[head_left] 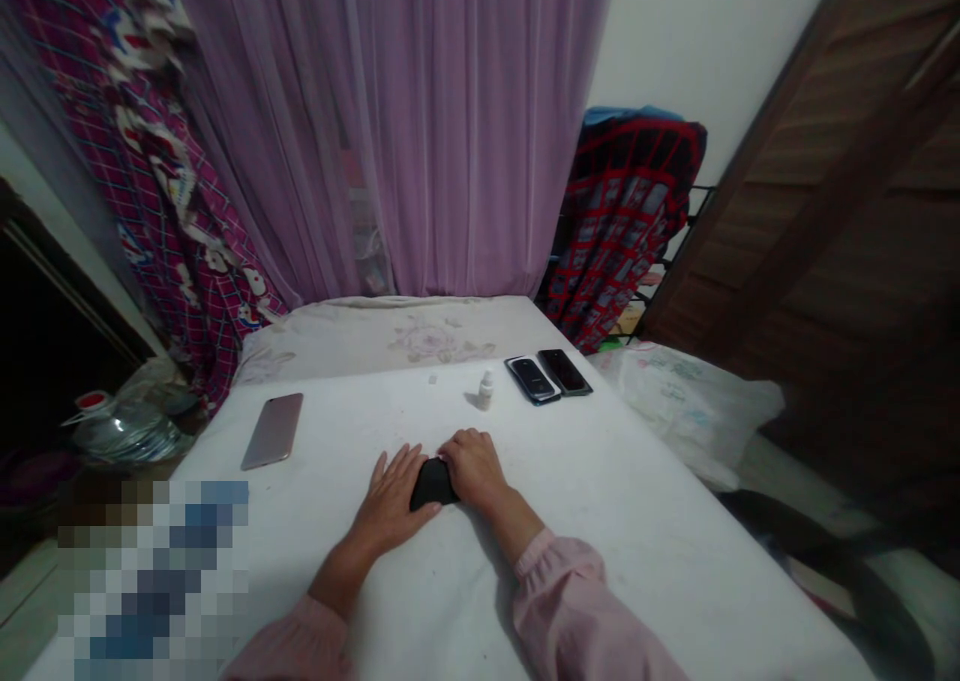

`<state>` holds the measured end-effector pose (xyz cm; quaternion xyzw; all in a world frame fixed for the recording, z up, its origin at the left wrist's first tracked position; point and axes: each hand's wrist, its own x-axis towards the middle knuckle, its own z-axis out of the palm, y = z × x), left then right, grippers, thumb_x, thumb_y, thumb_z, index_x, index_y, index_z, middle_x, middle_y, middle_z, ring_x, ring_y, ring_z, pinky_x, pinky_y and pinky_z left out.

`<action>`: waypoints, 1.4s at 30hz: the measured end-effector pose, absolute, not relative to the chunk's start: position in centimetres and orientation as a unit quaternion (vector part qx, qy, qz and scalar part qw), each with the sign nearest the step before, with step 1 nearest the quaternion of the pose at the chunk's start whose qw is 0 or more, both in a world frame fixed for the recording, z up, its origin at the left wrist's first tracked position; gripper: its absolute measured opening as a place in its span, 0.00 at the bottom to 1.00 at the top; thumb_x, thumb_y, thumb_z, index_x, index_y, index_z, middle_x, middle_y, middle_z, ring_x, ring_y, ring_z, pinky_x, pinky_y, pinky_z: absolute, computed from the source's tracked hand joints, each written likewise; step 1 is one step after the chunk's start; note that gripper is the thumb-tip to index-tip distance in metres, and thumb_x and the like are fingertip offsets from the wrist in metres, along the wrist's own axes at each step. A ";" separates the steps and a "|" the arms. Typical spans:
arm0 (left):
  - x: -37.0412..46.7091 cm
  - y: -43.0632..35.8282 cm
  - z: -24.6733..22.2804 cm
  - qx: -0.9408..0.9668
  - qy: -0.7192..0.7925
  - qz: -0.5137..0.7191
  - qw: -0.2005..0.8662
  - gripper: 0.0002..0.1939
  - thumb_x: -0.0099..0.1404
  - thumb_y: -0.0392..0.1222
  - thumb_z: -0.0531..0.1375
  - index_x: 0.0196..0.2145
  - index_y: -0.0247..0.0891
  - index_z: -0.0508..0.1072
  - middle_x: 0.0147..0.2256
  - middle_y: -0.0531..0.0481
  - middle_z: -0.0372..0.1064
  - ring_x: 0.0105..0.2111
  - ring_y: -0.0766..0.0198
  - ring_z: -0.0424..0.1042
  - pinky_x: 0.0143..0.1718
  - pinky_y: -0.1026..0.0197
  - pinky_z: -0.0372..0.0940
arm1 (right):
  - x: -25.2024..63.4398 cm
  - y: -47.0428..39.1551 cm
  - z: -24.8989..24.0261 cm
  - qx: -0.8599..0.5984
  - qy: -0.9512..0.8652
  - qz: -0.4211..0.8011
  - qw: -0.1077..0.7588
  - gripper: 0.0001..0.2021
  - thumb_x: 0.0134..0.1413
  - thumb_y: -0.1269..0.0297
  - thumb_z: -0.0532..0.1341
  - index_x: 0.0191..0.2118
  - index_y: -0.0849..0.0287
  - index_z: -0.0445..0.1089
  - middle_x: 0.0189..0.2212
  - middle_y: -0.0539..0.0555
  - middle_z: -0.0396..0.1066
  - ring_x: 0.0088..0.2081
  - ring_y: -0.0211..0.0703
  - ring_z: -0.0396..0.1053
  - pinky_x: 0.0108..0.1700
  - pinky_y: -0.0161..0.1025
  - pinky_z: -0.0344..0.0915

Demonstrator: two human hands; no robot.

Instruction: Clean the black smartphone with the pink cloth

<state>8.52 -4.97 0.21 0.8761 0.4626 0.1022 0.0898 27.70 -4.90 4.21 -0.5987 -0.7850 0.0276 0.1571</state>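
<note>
Between my hands, a flat black object that looks like a phone point(433, 484) lies on the white-covered table point(600, 521). My left hand point(391, 503) steadies its left side, with the thumb along the near edge and the other fingers stretched out beyond its far left corner. Over its right side bends my right hand point(474, 469), fingers curled together near the far edge. Whatever those fingers may hold is hidden. Just beyond my hands stands a small white bottle point(486, 391).
A pinkish phone point(273, 431) lies at the left. Two dark phones, one nearer point(532, 379) and one farther point(565, 372), lie at the back right. A tiny pale piece point(433, 379) rests near the bottle. Plastic bags point(675, 401) sit beyond the right edge; a large water bottle point(124, 431) stands left.
</note>
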 end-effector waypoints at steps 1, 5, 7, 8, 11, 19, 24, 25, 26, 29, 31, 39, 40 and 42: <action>8.6 -5.0 0.3 0.875 0.464 0.102 0.089 0.35 0.64 0.57 0.56 0.64 0.39 0.57 0.66 0.41 0.51 0.67 0.49 0.48 0.66 0.42 0.37 | 28.2 -4.9 4.3 -0.603 -0.782 0.026 0.154 0.10 0.62 0.66 0.57 0.41 0.51 0.77 0.38 0.55 0.73 0.43 0.46 0.64 0.43 0.42 0.52; 8.8 -5.3 0.8 0.870 0.474 0.098 0.089 0.35 0.65 0.57 0.54 0.64 0.38 0.57 0.66 0.41 0.51 0.67 0.50 0.47 0.67 0.42 0.36 | 30.5 -5.4 4.4 -0.624 -0.766 0.023 0.152 0.10 0.62 0.66 0.57 0.41 0.53 0.76 0.39 0.56 0.73 0.44 0.47 0.64 0.43 0.42 0.51; 8.9 -5.5 1.1 0.869 0.477 0.092 0.092 0.35 0.65 0.58 0.54 0.64 0.38 0.56 0.66 0.42 0.51 0.67 0.51 0.46 0.67 0.43 0.35 | 31.7 -5.8 4.3 -0.643 -0.749 0.021 0.157 0.11 0.62 0.66 0.56 0.42 0.53 0.76 0.39 0.56 0.73 0.44 0.47 0.64 0.43 0.42 0.51; 8.9 -5.5 1.3 0.869 0.478 0.089 0.093 0.35 0.65 0.58 0.53 0.64 0.38 0.56 0.66 0.42 0.50 0.67 0.51 0.46 0.67 0.43 0.35 | 32.2 -5.9 4.1 -0.652 -0.741 0.018 0.161 0.11 0.62 0.66 0.56 0.42 0.52 0.77 0.39 0.56 0.73 0.44 0.47 0.64 0.43 0.42 0.51; 9.0 -5.7 1.7 0.867 0.483 0.078 0.096 0.35 0.65 0.58 0.52 0.64 0.38 0.56 0.66 0.41 0.51 0.67 0.51 0.46 0.67 0.43 0.35 | 33.2 -6.5 3.5 -0.688 -0.705 0.017 0.172 0.12 0.63 0.66 0.55 0.42 0.53 0.77 0.39 0.56 0.73 0.43 0.47 0.64 0.42 0.42 0.51; 9.2 -5.7 1.4 0.865 0.487 0.084 0.088 0.35 0.66 0.58 0.52 0.64 0.36 0.55 0.66 0.40 0.51 0.67 0.51 0.48 0.66 0.42 0.36 | 32.7 -8.5 2.7 -0.719 -0.662 0.026 0.211 0.13 0.62 0.69 0.55 0.44 0.54 0.77 0.38 0.55 0.74 0.40 0.44 0.67 0.40 0.39 0.54; 9.1 -5.6 0.7 0.866 0.486 0.092 0.070 0.36 0.66 0.58 0.52 0.64 0.34 0.55 0.66 0.39 0.51 0.66 0.49 0.48 0.66 0.41 0.37 | 32.9 -10.9 2.3 -0.713 -0.660 0.030 0.235 0.13 0.60 0.71 0.56 0.43 0.54 0.78 0.36 0.54 0.74 0.39 0.43 0.67 0.42 0.37 0.55; 9.1 -5.5 0.6 0.868 0.484 0.093 0.068 0.36 0.66 0.58 0.52 0.64 0.35 0.55 0.66 0.39 0.51 0.66 0.49 0.48 0.66 0.41 0.37 | 33.0 -11.2 2.2 -0.711 -0.660 0.031 0.239 0.13 0.61 0.71 0.56 0.43 0.54 0.78 0.36 0.54 0.74 0.39 0.43 0.67 0.42 0.37 0.55; 9.0 -5.5 0.5 0.870 0.480 0.094 0.068 0.35 0.66 0.58 0.52 0.64 0.35 0.55 0.66 0.39 0.51 0.66 0.49 0.48 0.66 0.41 0.37 | 33.1 -11.5 2.1 -0.711 -0.660 0.032 0.243 0.13 0.61 0.70 0.56 0.43 0.54 0.78 0.36 0.54 0.74 0.39 0.43 0.67 0.42 0.37 0.55; 8.8 -5.3 0.3 0.877 0.468 0.086 0.071 0.35 0.67 0.59 0.52 0.64 0.35 0.55 0.66 0.39 0.50 0.66 0.49 0.48 0.66 0.40 0.38 | 33.1 -11.2 2.1 -0.716 -0.654 0.038 0.242 0.13 0.61 0.70 0.56 0.42 0.54 0.78 0.35 0.54 0.74 0.39 0.43 0.67 0.41 0.37 0.56; 8.7 -5.2 0.2 0.881 0.460 0.089 0.069 0.35 0.67 0.59 0.51 0.64 0.35 0.55 0.66 0.39 0.50 0.66 0.49 0.48 0.66 0.40 0.38 | 32.9 -10.1 2.3 -0.724 -0.646 0.043 0.238 0.13 0.60 0.71 0.56 0.41 0.54 0.78 0.35 0.54 0.74 0.39 0.43 0.67 0.41 0.37 0.55; 8.7 -5.1 -0.9 0.880 0.453 0.134 0.044 0.36 0.66 0.60 0.52 0.65 0.36 0.55 0.65 0.39 0.54 0.65 0.48 0.51 0.66 0.41 0.40 | 32.2 -6.8 1.9 -0.708 -0.656 0.006 0.261 0.12 0.60 0.71 0.57 0.42 0.54 0.78 0.36 0.55 0.73 0.39 0.43 0.66 0.40 0.38 0.54; 8.7 -5.1 -0.9 0.880 0.453 0.140 0.041 0.37 0.66 0.60 0.52 0.65 0.36 0.54 0.65 0.39 0.54 0.65 0.48 0.52 0.66 0.42 0.40 | 32.2 -6.8 1.7 -0.701 -0.659 -0.001 0.273 0.13 0.59 0.71 0.57 0.42 0.54 0.78 0.36 0.55 0.73 0.39 0.43 0.65 0.40 0.38 0.54; 8.7 -5.1 -1.0 0.880 0.451 0.146 0.039 0.37 0.66 0.60 0.53 0.65 0.36 0.53 0.65 0.39 0.54 0.65 0.49 0.51 0.66 0.41 0.40 | 32.2 -6.9 1.4 -0.695 -0.657 -0.007 0.292 0.13 0.58 0.72 0.57 0.42 0.54 0.78 0.36 0.55 0.72 0.39 0.43 0.65 0.40 0.39 0.54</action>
